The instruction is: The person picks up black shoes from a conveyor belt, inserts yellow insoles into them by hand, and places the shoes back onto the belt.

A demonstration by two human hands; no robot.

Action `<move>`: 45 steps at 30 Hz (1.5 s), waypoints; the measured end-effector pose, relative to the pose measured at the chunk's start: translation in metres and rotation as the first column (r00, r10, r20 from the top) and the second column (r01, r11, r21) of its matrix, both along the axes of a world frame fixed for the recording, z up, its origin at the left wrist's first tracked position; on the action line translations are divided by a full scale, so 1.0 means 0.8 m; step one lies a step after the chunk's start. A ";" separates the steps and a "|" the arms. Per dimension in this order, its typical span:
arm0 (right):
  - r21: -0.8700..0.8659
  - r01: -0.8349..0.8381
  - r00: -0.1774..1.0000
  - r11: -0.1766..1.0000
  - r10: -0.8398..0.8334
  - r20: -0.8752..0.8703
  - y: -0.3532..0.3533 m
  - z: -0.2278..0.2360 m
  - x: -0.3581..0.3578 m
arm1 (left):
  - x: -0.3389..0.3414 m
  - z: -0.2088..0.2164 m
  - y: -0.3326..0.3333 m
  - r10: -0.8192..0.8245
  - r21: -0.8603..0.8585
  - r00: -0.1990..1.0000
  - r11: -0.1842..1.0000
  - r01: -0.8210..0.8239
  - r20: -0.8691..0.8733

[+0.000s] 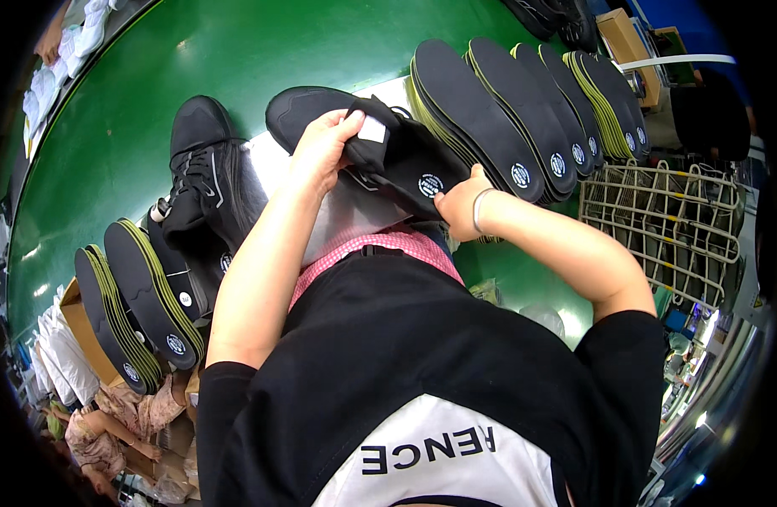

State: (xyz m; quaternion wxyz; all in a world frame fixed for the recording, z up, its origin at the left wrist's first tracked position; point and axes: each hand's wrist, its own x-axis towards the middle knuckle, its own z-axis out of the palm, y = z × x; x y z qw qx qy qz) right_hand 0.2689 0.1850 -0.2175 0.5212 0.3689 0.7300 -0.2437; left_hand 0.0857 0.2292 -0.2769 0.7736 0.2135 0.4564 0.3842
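Observation:
A black lace-up shoe (300, 111) lies in front of me, toe pointing far left. My left hand (323, 152) is closed on the shoe's tongue (369, 148), which has a white label, and pulls the opening wide. At the heel end, a black insole (418, 165) with a round white mark lies partly inside the shoe. My right hand (463, 207) pinches the insole's heel, the thumb on top and the other fingers mostly hidden. A second black shoe (204, 139) stands to the left, apart from both hands.
Stacks of black insoles with yellow-green edges (473, 118) line the right side; more stacks (143, 287) stand left. A wire rack (659, 224) is far right. The green tabletop (236, 51) stretches away. Another person (118, 422) sits at the lower left.

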 end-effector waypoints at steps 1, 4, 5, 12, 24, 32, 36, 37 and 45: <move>-0.021 -0.010 1.000 1.000 0.010 0.024 0.003 -0.003 -0.007 | -0.005 0.005 0.000 -0.005 -0.014 1.000 1.000 0.004 -0.011; -0.088 -0.038 0.997 0.995 0.045 0.068 0.011 -0.006 -0.013 | -0.012 0.000 -0.003 -0.049 0.014 0.996 0.999 0.048 0.077; -0.101 -0.043 0.996 0.994 0.051 0.078 0.011 -0.006 -0.014 | -0.012 0.000 -0.004 -0.053 0.013 0.994 0.999 0.052 0.093; -0.116 -0.035 0.991 0.993 0.049 0.121 0.019 -0.006 -0.021 | -0.016 -0.003 0.001 -0.101 0.055 0.991 0.994 0.097 0.092; -0.073 0.837 0.177 0.542 -0.394 -0.902 0.007 -0.010 0.069 | -0.025 -0.010 -0.025 -0.006 0.108 0.989 0.994 -0.010 0.149; -0.032 0.738 0.405 0.674 -0.479 -0.779 0.006 -0.037 0.070 | -0.027 0.001 -0.032 -0.015 0.143 0.998 0.990 0.007 0.059; -0.004 0.738 0.427 0.675 -0.471 -0.772 0.010 -0.038 0.064 | -0.024 0.073 -0.056 0.088 0.251 0.890 0.968 0.030 -0.447; -0.087 0.779 0.384 0.622 -0.581 -0.717 0.012 -0.039 0.065 | -0.037 0.075 -0.073 0.241 0.439 0.762 0.896 0.063 -0.602; -0.163 0.785 0.272 0.598 -0.568 -0.777 0.014 -0.036 -0.042 | -0.133 0.055 -0.176 0.127 0.127 0.053 0.992 0.003 -0.990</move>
